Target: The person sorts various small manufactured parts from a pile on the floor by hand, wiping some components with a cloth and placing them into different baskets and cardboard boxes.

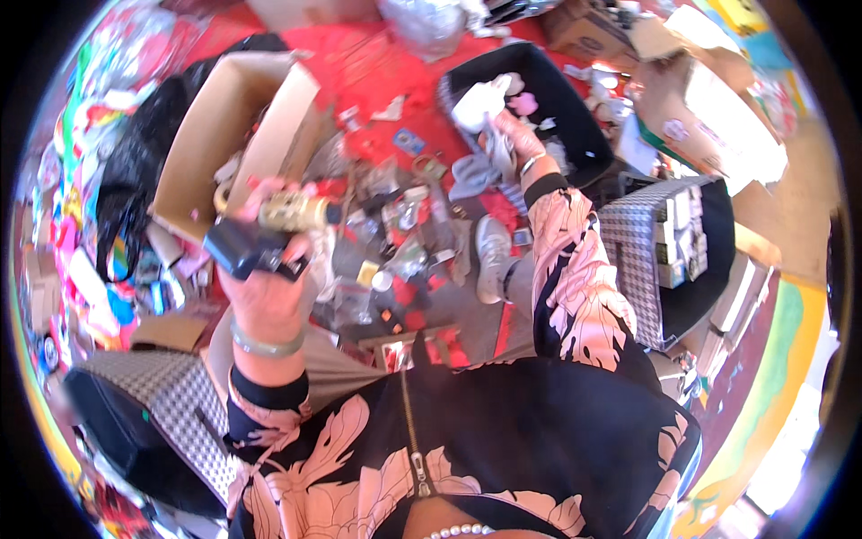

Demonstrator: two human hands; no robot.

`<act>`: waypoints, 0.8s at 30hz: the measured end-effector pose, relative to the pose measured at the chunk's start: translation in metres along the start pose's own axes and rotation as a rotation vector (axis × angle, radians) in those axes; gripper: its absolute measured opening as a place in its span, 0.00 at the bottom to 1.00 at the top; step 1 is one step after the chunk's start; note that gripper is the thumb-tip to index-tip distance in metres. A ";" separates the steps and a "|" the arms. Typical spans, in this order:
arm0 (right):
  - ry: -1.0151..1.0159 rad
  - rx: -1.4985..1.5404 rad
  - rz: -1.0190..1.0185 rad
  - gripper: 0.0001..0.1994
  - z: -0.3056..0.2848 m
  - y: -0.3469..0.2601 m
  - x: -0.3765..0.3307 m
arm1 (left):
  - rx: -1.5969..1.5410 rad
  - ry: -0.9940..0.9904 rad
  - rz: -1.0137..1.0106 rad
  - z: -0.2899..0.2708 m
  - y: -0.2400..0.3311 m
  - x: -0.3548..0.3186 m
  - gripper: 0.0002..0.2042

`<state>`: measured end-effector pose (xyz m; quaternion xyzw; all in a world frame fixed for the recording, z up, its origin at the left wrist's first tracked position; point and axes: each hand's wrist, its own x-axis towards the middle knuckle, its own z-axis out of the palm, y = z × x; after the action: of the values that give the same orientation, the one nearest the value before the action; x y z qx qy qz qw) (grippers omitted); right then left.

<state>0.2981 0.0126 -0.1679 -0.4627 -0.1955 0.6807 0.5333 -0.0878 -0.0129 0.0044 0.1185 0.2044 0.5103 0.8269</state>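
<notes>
My left hand (272, 292) is closed around two things: a dark, blocky object (235, 249) that I cannot identify and a yellowish cylinder with a dark end (296, 211). It is beside an open cardboard box (189, 148). Reaching forward, my right hand (521, 136) is over a black-lined storage box (575, 99). Its fingers are closed on a crumpled whitish-grey bundle (496, 148), cloth or plastic, I cannot tell which. White lumpy things (483, 103) and a pink piece (523, 103) lie in that storage box, just beyond my fingers.
Small packets and scraps litter the floor between my arms, near my shoe (492, 256). A houndstooth box (633, 260) with white cartons stands at right, another patterned box (148, 386) at lower left. A torn cardboard box (709, 117) is at far right, a black plastic bag (135, 171) at left.
</notes>
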 end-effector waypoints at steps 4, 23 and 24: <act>0.423 0.203 -0.199 0.19 -0.075 -0.069 -0.006 | 0.114 -0.038 -0.008 0.000 -0.013 0.012 0.25; 1.225 -0.843 0.161 0.38 -0.408 -0.159 0.069 | 0.415 0.291 -0.085 -0.008 -0.054 0.049 0.17; 1.234 -0.904 0.194 0.37 -0.409 -0.156 0.070 | 0.449 0.294 -0.098 -0.004 -0.054 0.057 0.17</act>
<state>0.7260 0.0379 -0.2815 -0.9464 -0.0802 0.1971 0.2430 -0.0238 0.0132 -0.0332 0.2136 0.4360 0.4232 0.7650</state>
